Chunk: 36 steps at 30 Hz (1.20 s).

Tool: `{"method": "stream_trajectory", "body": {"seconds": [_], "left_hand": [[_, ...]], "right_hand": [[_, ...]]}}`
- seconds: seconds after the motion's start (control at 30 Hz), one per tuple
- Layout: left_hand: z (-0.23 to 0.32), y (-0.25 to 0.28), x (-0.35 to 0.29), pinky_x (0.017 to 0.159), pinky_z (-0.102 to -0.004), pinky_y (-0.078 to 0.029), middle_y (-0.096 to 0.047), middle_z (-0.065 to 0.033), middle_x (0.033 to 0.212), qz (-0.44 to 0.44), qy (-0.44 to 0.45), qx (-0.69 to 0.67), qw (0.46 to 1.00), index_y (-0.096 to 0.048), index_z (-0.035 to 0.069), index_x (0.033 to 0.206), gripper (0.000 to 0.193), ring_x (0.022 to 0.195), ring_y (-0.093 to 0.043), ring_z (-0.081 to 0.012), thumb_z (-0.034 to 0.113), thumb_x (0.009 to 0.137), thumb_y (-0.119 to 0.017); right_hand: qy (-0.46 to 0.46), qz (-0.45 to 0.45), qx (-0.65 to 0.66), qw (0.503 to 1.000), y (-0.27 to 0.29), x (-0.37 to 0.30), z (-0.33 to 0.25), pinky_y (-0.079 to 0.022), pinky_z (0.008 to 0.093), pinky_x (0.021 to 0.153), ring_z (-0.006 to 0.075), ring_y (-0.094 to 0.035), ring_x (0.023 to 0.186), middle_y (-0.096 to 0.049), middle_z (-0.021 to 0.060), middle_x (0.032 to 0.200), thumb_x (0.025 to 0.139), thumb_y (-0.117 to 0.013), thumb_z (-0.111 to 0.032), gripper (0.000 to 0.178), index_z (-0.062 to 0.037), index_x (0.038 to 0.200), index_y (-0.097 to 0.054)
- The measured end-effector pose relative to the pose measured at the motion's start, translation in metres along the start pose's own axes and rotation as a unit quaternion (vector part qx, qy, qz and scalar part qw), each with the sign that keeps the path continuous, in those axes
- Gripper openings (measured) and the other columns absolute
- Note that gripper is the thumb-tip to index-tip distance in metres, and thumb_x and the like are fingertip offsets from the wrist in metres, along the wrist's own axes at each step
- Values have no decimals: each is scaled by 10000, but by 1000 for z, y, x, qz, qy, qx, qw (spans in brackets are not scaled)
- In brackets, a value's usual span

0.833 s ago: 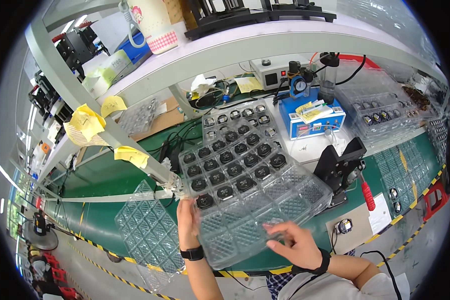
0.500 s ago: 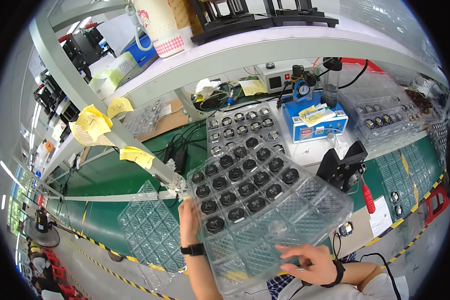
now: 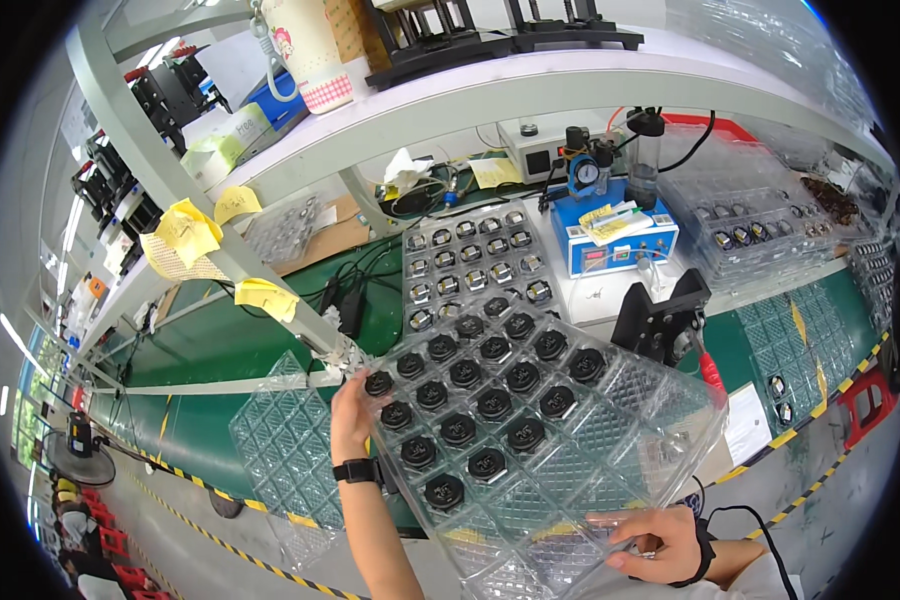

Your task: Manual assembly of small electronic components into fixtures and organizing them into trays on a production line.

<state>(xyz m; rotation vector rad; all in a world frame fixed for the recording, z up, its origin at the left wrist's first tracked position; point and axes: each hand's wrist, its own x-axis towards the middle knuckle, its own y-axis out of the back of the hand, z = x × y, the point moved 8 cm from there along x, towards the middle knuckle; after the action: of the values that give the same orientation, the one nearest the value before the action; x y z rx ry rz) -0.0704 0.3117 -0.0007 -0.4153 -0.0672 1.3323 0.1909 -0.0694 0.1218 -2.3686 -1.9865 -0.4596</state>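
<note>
A clear plastic tray [image 3: 610, 455] tilts in front of me, divided into square pockets. Round black parts [image 3: 493, 403] fill many pockets on its far and left side; those toward the near right hold none. My left hand [image 3: 349, 418] grips the tray's left edge, its fingers partly hidden behind the plastic. At the near right edge, my right hand [image 3: 668, 545] has its thumb and fingers closed on the tray rim. Beyond it, on the bench, lies another tray [image 3: 440, 235] of round parts with pale square centres, partly covered by the held one.
A blue box device [image 3: 620, 245] with a gauge stands behind, near a black clamp fixture [image 3: 660, 315] with a red handle. Stacked clear trays [image 3: 760, 200] sit at the right. A clear tray [image 3: 285, 450] lies left of my arm. A shelf post [image 3: 200, 230] rises at the left.
The held tray has shifted slightly right and nearer, uncovering more of the tray behind. My right hand has moved right and down, from above the empty pockets to the rim. My left hand still grips.
</note>
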Motion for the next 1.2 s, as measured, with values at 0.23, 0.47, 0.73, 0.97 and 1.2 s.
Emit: {"method": "stream_trajectory", "body": {"seconds": [0.23,0.47,0.73,0.97,1.2], "left_hand": [[45,46,-74,684,-340,-556,-636,-129,1091,21,-73,37,996,-550,-11,1146,335,902,-642,-224,223,905,-563],[71,121,-179,719,-376,-553,-614,-153,1134,122,-186,3,975,-514,-2,1197,346,947,-627,-228,198,915,-525],[51,141,-264,865,-442,-503,-530,-162,1218,237,-300,-47,923,-389,29,1289,427,1093,-550,-258,156,906,-526],[-11,107,-287,901,-444,-478,-504,-146,1215,330,-355,-74,872,-361,53,1300,436,1068,-543,-247,122,902,-526],[-84,40,-284,860,-388,-481,-516,-112,1146,386,-364,-155,834,-334,87,1298,446,990,-534,-207,113,905,-542]], "right_hand": [[54,-26,-40,997,8,-21,1,-326,196,389,18,-425,421,-706,134,909,702,-801,-155,281,-39,849,-592],[9,-62,44,997,10,-10,26,-307,182,409,13,-399,437,-655,12,765,712,-768,-138,257,-71,904,-611],[104,-67,189,974,12,109,76,-499,269,742,53,-524,701,-477,-33,716,854,-544,-16,92,-59,805,-479],[-129,-30,410,903,2,167,120,-269,189,387,71,-506,546,-643,129,1041,867,-513,-129,124,-83,977,-547],[-288,127,665,677,17,182,183,-301,190,390,68,-368,420,-605,211,1157,872,-528,-297,360,-88,1161,-480]]}}
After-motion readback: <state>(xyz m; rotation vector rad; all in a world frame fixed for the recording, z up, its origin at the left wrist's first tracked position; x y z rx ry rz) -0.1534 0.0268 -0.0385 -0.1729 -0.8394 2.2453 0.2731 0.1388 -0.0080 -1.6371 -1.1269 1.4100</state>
